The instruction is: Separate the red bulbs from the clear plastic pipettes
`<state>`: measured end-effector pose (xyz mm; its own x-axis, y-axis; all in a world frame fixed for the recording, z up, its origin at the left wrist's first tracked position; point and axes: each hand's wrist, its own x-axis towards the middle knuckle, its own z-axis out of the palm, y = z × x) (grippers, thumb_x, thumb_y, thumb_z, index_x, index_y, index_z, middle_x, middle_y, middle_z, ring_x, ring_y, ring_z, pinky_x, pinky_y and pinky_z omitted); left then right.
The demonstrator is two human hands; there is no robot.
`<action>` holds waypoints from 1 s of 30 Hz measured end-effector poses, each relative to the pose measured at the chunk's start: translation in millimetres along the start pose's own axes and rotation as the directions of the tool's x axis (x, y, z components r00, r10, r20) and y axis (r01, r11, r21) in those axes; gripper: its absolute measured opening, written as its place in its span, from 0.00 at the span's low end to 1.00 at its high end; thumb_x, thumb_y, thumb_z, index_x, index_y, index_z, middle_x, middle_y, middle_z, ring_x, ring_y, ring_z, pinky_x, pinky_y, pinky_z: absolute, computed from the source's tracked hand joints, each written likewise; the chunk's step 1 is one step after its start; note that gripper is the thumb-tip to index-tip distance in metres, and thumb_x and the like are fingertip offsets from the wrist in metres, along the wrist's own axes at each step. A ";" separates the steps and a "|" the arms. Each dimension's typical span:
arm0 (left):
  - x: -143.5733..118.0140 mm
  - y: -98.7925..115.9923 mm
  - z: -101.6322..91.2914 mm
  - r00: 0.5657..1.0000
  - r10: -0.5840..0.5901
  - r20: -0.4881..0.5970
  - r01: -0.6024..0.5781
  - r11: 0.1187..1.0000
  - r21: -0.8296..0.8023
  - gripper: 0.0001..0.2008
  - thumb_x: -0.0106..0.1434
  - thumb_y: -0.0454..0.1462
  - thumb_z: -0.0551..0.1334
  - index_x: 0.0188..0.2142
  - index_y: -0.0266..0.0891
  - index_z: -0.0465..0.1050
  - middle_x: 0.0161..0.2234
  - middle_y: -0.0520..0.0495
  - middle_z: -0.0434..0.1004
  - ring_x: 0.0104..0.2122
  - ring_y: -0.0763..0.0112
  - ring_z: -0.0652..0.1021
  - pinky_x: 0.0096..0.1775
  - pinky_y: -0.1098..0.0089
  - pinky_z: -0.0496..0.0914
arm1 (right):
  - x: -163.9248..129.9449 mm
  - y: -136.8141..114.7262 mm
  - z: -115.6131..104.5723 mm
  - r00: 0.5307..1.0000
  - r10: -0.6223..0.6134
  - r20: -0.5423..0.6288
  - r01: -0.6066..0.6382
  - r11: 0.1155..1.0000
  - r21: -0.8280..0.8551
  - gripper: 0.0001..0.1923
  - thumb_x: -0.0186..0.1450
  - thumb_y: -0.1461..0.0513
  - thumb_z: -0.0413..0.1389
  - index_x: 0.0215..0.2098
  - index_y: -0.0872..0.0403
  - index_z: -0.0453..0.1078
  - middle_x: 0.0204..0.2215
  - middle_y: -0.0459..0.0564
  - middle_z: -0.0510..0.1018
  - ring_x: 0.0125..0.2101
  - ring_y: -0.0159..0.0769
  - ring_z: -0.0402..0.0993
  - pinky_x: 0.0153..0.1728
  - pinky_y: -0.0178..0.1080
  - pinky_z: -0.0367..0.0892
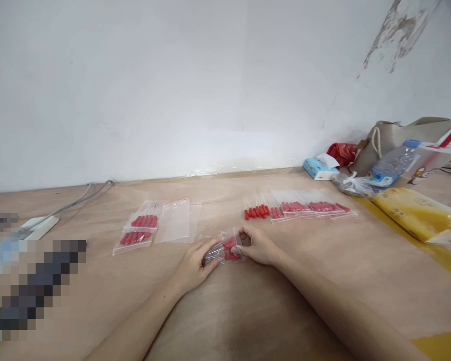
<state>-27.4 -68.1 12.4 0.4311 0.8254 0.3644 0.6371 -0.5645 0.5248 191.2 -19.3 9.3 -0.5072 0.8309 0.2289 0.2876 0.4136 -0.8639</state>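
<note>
Plain white wall, scuffed at the top right, and below it a bare plywood table (248, 311) running the full width of the view. Down at the near middle, both hands are on one small clear zip bag of red-tipped pieces (225, 249): the left hand (194, 264) pinches its left end between thumb and fingertips, the right hand (256, 245) curls its fingers closed on the right end, and the bag sits low, at or just above the wood — I can't tell whether it is touching. Whether its seal is closed is not clear either.

Moving outward, toward the left half of the table, two filled clear bags of red pieces (139, 229) lie side by side, with empty flat clear bags (178, 220) just beside them. Toward the right, a loose cluster of red-capped thin sticks (256, 210) sits unbagged, touching a row of overlapping clear bags holding more red pieces (311, 206).

So, judging by the lay: several bags filled, one in hand, loose sticks and empties remaining.

Far right edge: a blue-capped plastic water bottle (393, 163), a beige paper carrier bag (402, 133), a yellow plastic packet (417, 213).
</note>
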 end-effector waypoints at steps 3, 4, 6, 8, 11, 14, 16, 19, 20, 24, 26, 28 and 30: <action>0.5 1.0 -0.6 1.000 -0.001 0.011 0.000 1.000 0.009 0.19 0.61 0.40 0.56 0.52 0.43 0.61 0.49 0.45 0.68 0.48 0.65 0.70 0.49 0.63 0.66 | 1.2 0.3 -1.1 0.999 -0.006 0.049 0.007 1.000 -0.019 0.11 0.53 0.60 0.59 0.34 0.55 0.68 0.30 0.46 0.74 0.31 0.32 0.69 0.34 0.35 0.64; 0.7 1.4 -0.9 1.000 -0.007 0.013 0.007 1.000 0.014 0.19 0.61 0.40 0.56 0.51 0.42 0.61 0.48 0.45 0.68 0.48 0.65 0.69 0.49 0.63 0.65 | 1.7 0.2 -1.8 0.998 -0.006 0.068 0.008 1.000 -0.022 0.10 0.53 0.60 0.59 0.33 0.55 0.68 0.30 0.46 0.74 0.32 0.32 0.69 0.35 0.36 0.64; 1.0 2.0 -1.6 1.000 -0.025 0.017 0.025 0.999 0.021 0.18 0.61 0.40 0.56 0.51 0.42 0.62 0.48 0.44 0.68 0.49 0.65 0.69 0.49 0.63 0.65 | 2.6 0.5 -3.1 0.994 0.005 0.109 -0.007 1.000 0.016 0.09 0.54 0.60 0.59 0.32 0.55 0.67 0.30 0.46 0.74 0.32 0.33 0.69 0.35 0.36 0.65; 1.3 2.1 -2.3 0.999 -0.040 0.023 0.040 0.999 0.020 0.18 0.61 0.41 0.56 0.50 0.42 0.62 0.48 0.44 0.68 0.49 0.65 0.69 0.49 0.63 0.65 | 3.5 1.6 -4.1 0.987 0.028 0.156 -0.045 0.993 0.111 0.09 0.54 0.60 0.58 0.32 0.55 0.65 0.30 0.46 0.73 0.32 0.33 0.69 0.35 0.37 0.65; 1.9 1.2 -3.2 0.999 -0.040 0.033 0.039 0.999 0.009 0.18 0.61 0.41 0.56 0.50 0.42 0.62 0.48 0.44 0.68 0.48 0.65 0.69 0.49 0.63 0.65 | 4.7 4.6 -5.7 0.985 0.058 0.163 -0.092 0.973 0.210 0.10 0.55 0.59 0.57 0.33 0.55 0.64 0.29 0.45 0.73 0.30 0.31 0.70 0.32 0.36 0.66; 2.5 0.2 -3.6 0.999 -0.037 0.030 0.037 0.999 0.007 0.18 0.60 0.41 0.57 0.50 0.41 0.63 0.48 0.44 0.68 0.48 0.65 0.69 0.48 0.63 0.65 | 6.5 6.8 -10.0 0.988 0.071 0.137 -0.102 0.967 0.233 0.13 0.54 0.58 0.59 0.34 0.56 0.64 0.28 0.46 0.73 0.28 0.30 0.69 0.31 0.35 0.65; 2.7 0.2 -3.9 0.999 -0.043 0.030 0.043 0.999 0.009 0.18 0.60 0.41 0.57 0.50 0.41 0.63 0.48 0.44 0.68 0.48 0.65 0.69 0.49 0.63 0.65 | 7.8 7.0 -16.4 0.983 0.083 0.162 -0.129 0.945 0.300 0.15 0.52 0.58 0.61 0.34 0.56 0.65 0.30 0.47 0.74 0.30 0.30 0.70 0.34 0.36 0.66; 2.6 0.4 -4.4 0.998 -0.053 0.035 0.053 0.999 0.004 0.18 0.60 0.41 0.57 0.50 0.41 0.63 0.48 0.44 0.68 0.48 0.65 0.69 0.48 0.63 0.66 | 9.3 5.5 -34.9 0.973 0.150 0.173 -0.210 0.888 0.410 0.17 0.50 0.57 0.62 0.34 0.56 0.66 0.31 0.48 0.76 0.28 0.29 0.71 0.32 0.35 0.66; 2.4 0.3 -4.4 0.998 -0.054 0.035 0.054 0.999 0.002 0.18 0.61 0.41 0.57 0.50 0.42 0.63 0.47 0.44 0.68 0.48 0.65 0.69 0.48 0.63 0.66 | 9.3 4.8 -43.6 0.970 0.181 0.162 -0.234 0.875 0.423 0.17 0.50 0.57 0.62 0.34 0.56 0.66 0.31 0.48 0.76 0.27 0.28 0.71 0.30 0.34 0.66; 1.3 -1.6 -3.0 0.999 -0.037 0.027 0.037 0.999 0.014 0.18 0.60 0.41 0.57 0.49 0.42 0.64 0.48 0.44 0.67 0.48 0.65 0.69 0.50 0.62 0.65 | 6.7 2.3 -85.5 0.957 0.290 0.028 -0.280 0.887 0.366 0.16 0.52 0.56 0.61 0.35 0.56 0.70 0.29 0.47 0.76 0.26 0.26 0.70 0.27 0.31 0.65; 0.8 -2.9 -1.8 0.999 -0.030 0.024 0.029 0.999 0.017 0.18 0.60 0.41 0.57 0.49 0.42 0.64 0.48 0.44 0.67 0.49 0.65 0.68 0.50 0.62 0.64 | 5.7 0.1 -103.4 0.946 0.309 -0.099 -0.255 0.897 0.362 0.17 0.53 0.54 0.60 0.37 0.55 0.70 0.29 0.47 0.77 0.25 0.27 0.70 0.29 0.33 0.67; 0.4 -3.9 -0.8 0.999 -0.027 0.025 0.027 1.000 0.011 0.17 0.60 0.41 0.57 0.50 0.42 0.64 0.48 0.44 0.67 0.49 0.65 0.68 0.50 0.62 0.64 | 7.8 -3.8 -113.1 0.932 0.255 -0.256 -0.169 0.934 0.314 0.17 0.54 0.54 0.58 0.39 0.54 0.70 0.31 0.48 0.77 0.26 0.28 0.71 0.32 0.36 0.68; 0.2 -4.6 -0.2 0.999 -0.023 0.027 0.023 1.000 0.006 0.17 0.60 0.41 0.57 0.50 0.43 0.64 0.48 0.44 0.67 0.49 0.64 0.68 0.50 0.61 0.65 | 14.0 -8.0 -112.0 0.910 0.121 -0.397 -0.054 0.983 0.176 0.15 0.57 0.55 0.56 0.40 0.54 0.71 0.33 0.50 0.77 0.30 0.31 0.73 0.34 0.38 0.68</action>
<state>-30.3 -65.3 10.2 0.4331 0.8382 0.3314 0.6505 -0.5452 0.5288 272.7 30.7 69.7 -0.1044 0.9539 0.2813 0.1670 0.2957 -0.9406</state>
